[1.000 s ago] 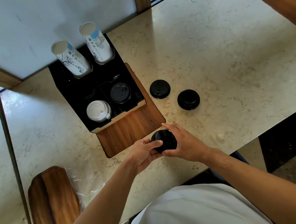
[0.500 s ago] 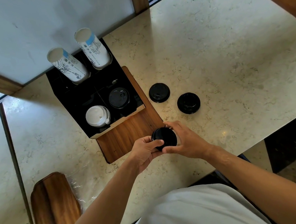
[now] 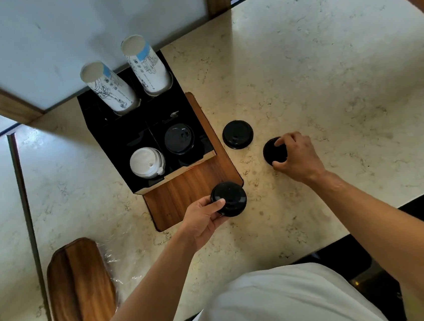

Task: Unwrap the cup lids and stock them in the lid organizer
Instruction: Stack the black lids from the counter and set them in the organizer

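Off the held stack (image 3: 228,199), right hand (image 3: 295,156) now gripping counter lids (image 3: 274,151); left hand (image 3: 202,220) clasping stack.

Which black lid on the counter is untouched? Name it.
The black lid beside the organizer. The right hand grips the other counter lid; the left hand holds a third.

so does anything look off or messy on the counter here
Mostly tidy. Crumpled clear wrap lies loose on the counter beside the wooden board, and one black lid sits outside the organizer. No spills or damage visible.
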Available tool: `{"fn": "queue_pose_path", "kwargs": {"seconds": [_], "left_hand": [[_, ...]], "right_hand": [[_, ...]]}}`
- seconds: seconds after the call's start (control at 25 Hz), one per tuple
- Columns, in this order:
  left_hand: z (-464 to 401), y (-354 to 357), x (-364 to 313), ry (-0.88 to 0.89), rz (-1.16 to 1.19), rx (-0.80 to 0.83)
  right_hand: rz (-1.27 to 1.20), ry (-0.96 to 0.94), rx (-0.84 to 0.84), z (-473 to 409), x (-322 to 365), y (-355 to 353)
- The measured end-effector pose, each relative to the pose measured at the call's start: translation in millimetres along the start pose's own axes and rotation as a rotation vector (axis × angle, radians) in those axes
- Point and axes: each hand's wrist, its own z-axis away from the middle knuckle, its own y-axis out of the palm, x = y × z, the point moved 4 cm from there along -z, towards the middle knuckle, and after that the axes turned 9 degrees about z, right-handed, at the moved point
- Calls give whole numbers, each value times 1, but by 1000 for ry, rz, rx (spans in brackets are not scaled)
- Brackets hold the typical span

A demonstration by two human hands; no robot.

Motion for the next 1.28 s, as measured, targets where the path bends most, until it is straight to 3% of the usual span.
{"fn": "queue_pose_path", "kwargs": {"seconds": [0.12,0.24,0.36,0.48,0.64,1.0,1.28], "left_hand": [[1,-4,-5,10,25,11],[1,-8,-8,36,49,45],[1,-10,-11,63,71,66],[3,-14,-10,78,128,65],[5,-19,-4,48,249,80],[11,-31,5,-6,277,94],[11,-30,-1,73,113,57]], "right_hand": [[-271,-35,-88,16,19,-6],[-464,-283,91,44,68,-2],[-427,-425,273,59,97,9],[-396,-444,342,62,107,16],[-381,-435,364,64,114,18],[-282,-439,381,74,122,30],[-317,-450,396,80,131,39]]}}
